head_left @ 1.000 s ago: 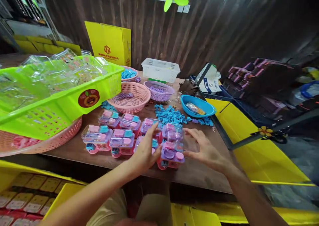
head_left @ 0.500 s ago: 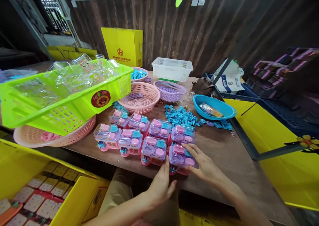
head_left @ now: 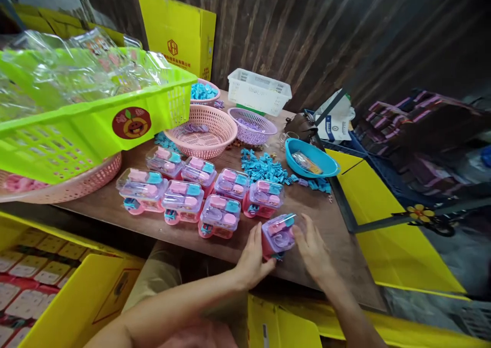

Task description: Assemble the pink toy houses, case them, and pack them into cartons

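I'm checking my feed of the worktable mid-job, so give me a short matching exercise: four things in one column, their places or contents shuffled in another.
Things
1. rightmost toy
2. green crate
3. blue bowl
4. white basket

Places or contents
A. heaped with clear plastic pieces
B. behind the purple basket
C. between the left hand and right hand
D. holding a packet

Pairs: 1-C, 2-A, 3-D, 4-B

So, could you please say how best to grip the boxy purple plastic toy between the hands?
I'd probably grip the toy by its opposite side walls, from left and right, since its body is boxy and small pieces crowd its top.
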A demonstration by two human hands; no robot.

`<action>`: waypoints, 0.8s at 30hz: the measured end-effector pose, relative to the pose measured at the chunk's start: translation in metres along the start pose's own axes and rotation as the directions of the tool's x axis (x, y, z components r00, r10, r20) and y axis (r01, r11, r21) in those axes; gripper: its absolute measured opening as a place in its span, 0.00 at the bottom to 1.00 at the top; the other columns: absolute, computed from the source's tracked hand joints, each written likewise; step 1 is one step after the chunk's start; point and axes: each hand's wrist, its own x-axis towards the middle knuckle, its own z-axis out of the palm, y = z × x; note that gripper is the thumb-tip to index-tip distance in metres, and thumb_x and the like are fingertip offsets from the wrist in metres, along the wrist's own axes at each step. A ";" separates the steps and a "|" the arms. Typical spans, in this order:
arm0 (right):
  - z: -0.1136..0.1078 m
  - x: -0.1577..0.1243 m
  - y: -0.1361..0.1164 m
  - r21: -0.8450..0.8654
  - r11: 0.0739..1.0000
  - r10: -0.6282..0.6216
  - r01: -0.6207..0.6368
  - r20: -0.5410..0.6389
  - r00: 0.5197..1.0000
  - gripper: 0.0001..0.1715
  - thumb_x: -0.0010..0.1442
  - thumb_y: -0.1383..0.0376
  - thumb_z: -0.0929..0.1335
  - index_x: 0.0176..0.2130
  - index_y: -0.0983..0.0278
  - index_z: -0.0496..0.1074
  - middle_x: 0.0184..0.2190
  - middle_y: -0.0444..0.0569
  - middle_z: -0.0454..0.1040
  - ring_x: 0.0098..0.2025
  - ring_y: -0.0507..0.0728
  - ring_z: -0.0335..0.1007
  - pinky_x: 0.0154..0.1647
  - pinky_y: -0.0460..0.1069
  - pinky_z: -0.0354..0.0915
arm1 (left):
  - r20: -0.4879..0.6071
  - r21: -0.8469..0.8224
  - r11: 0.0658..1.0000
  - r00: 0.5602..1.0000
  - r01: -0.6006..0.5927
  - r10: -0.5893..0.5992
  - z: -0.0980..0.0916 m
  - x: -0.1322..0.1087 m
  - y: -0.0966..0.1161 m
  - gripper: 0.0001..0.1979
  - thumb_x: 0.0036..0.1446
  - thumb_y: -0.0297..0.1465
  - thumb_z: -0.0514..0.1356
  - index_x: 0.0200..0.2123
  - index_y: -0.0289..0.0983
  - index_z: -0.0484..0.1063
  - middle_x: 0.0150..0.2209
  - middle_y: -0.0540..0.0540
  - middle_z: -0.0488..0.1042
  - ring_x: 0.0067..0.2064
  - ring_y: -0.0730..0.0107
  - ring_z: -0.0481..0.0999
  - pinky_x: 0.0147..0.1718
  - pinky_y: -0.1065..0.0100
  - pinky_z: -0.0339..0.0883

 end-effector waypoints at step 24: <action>-0.012 0.004 0.002 -0.184 0.973 -0.144 0.137 -0.026 0.989 0.26 0.50 0.56 0.63 0.47 0.64 0.66 0.45 0.54 0.66 0.46 0.61 0.65 0.45 0.55 0.64 | 0.248 -0.030 1.000 0.969 -0.006 0.014 0.054 0.040 -0.005 0.68 0.29 0.44 0.70 0.64 0.31 0.29 0.64 0.27 0.41 0.66 0.47 0.38 0.61 0.43 0.33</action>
